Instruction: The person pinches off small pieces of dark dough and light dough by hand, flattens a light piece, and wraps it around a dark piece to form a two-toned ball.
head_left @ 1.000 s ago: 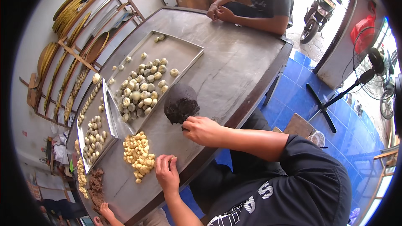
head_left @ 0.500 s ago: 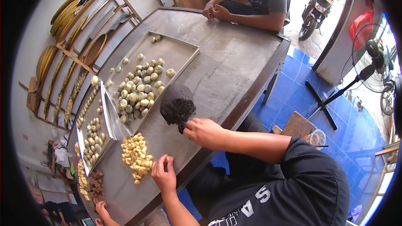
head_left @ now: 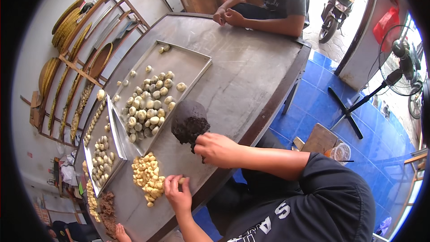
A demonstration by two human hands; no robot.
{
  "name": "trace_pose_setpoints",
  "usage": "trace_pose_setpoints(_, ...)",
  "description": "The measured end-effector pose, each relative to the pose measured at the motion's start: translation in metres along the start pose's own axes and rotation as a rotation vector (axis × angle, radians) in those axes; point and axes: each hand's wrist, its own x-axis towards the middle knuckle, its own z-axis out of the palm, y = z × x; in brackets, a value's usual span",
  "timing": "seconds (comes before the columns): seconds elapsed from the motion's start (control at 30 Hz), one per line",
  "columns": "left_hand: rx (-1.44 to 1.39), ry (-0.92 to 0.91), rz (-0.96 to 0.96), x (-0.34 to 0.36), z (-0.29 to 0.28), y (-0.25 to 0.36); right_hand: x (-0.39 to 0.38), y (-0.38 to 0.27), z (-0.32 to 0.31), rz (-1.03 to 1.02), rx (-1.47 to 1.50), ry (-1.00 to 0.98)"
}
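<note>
Between the thumb and fingers of my left hand (head_left: 177,192) is a small pale dough piece (head_left: 181,180), held just above the metal table. Right beside it lies a heap of yellowish dough pieces (head_left: 147,177). My right hand (head_left: 217,149) is closed at the ragged near edge of a dark brown lump of paste (head_left: 190,115), pinching a bit of it. Part of that bit hangs below my fingers, which hide the rest. Beyond the paste, a large metal tray (head_left: 190,74) carries many round filled dough balls (head_left: 145,112).
A second tray (head_left: 117,163) with dough balls stands at the left, near brown crumbly paste (head_left: 107,210) and a co-worker's hand (head_left: 122,233). Across the metal table (head_left: 251,71) sits a person with folded arms (head_left: 268,22). A wooden stool (head_left: 319,139) and a fan (head_left: 396,71) are at the right.
My right hand has drawn slightly toward me from the paste lump, with a dark bit at its fingers. My left hand stays by the dough heap, its dough piece now showing more.
</note>
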Motion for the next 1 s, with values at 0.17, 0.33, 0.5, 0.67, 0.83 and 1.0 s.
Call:
trace_pose_setpoints(0.17,-0.137,-0.071,-0.034,-0.007,-0.002,0.005,-0.013,0.007,-0.001,0.148,-0.019,-0.003)
trace_pose_setpoints(0.33,0.031,-0.083,0.090,-0.004,-0.007,0.016,-0.001,0.012,0.005,-0.008,-0.075,-0.097)
trace_pose_setpoints(0.5,-0.052,-0.213,-0.082,-0.010,-0.006,0.001,0.006,0.007,0.004,0.096,-0.043,-0.117)
trace_pose_setpoints(0.67,0.380,-0.193,0.199,-0.002,-0.035,0.022,-0.013,0.005,-0.006,0.129,-0.063,0.056)
trace_pose_setpoints(0.83,0.130,0.097,0.359,0.094,0.014,0.039,-0.004,-0.010,-0.004,0.112,-0.225,-0.164)
trace_pose_setpoints(1.0,0.050,0.116,0.411,0.095,0.059,0.003,-0.004,0.000,0.001,0.143,-0.040,0.047)
